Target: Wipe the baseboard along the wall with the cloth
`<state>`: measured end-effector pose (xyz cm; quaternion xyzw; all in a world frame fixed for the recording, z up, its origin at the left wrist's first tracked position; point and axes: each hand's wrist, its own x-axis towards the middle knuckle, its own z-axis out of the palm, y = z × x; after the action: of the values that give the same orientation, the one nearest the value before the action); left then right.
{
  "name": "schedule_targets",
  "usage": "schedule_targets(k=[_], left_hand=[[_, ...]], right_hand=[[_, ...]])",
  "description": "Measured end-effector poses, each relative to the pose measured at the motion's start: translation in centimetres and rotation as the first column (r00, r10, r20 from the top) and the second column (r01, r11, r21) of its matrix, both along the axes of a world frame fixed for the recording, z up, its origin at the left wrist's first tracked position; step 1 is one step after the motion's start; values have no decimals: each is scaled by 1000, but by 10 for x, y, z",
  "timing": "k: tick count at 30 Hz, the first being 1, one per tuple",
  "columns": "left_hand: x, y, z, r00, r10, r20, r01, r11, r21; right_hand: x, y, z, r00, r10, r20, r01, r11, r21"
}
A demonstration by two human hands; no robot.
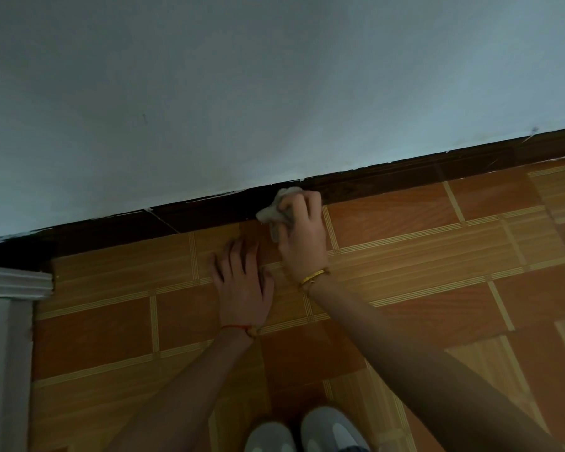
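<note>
A dark brown baseboard [388, 179] runs along the foot of the pale wall, rising from lower left to upper right. My right hand [304, 233] grips a crumpled whitish cloth [276, 210] and presses it against the baseboard near the middle of the view. A gold bracelet sits on that wrist. My left hand [243, 282] lies flat on the tiled floor just left of the right hand, fingers spread, holding nothing. A red string is tied round its wrist.
The floor [437, 272] is orange and tan wood-pattern tile. A white moulded door frame [13, 288] stands at the left edge where the baseboard ends. Two grey shoes [304, 432] show at the bottom centre.
</note>
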<state>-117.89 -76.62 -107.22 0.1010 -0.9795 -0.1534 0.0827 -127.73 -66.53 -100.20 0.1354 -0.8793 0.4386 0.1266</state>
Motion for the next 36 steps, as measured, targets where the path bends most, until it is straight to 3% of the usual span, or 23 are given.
schedule_targets(k=[3, 6, 9, 13, 16, 19, 22, 26, 28, 32, 36], left_hand=[[0, 0, 1, 1000, 2, -4, -2, 1000, 25], [0, 1, 2, 1000, -2, -4, 2, 1000, 28], [0, 1, 2, 1000, 0, -4, 0, 1000, 14], [0, 2, 2, 1000, 6, -5, -6, 1000, 12], [0, 1, 1, 1000, 0, -1, 0, 1000, -10], [0, 0, 1, 1000, 2, 2, -2, 1000, -12], [0, 1, 1, 1000, 2, -8, -2, 1000, -6], [0, 2, 0, 1000, 3, -14, -3, 1000, 15], [1, 2, 0, 1000, 4, -8, -4, 1000, 20], [1, 2, 1, 1000, 10, -5, -10, 1000, 17], [0, 3, 2, 1000, 9, 4, -9, 1000, 8]], right_hand=[[-15, 33, 0, 979, -197, 41, 198, 980, -13], [-39, 73, 7, 861, -498, 103, 504, 862, -51], [-52, 93, 15, 804, -587, 98, 594, 801, -78], [-32, 62, 15, 894, -442, 73, 446, 892, -69], [-9, 21, 12, 981, -194, 9, 194, 979, -58], [-2, 5, 14, 999, -12, -47, 9, 997, -78], [-11, 24, 16, 998, -47, -37, 45, 997, -63], [-33, 69, 16, 914, -400, 65, 404, 912, -67], [-40, 86, 16, 882, -464, 76, 468, 882, -45], [-28, 91, 2, 922, -366, 128, 355, 930, 98], [1, 55, -24, 983, 5, 185, -51, 968, 246]])
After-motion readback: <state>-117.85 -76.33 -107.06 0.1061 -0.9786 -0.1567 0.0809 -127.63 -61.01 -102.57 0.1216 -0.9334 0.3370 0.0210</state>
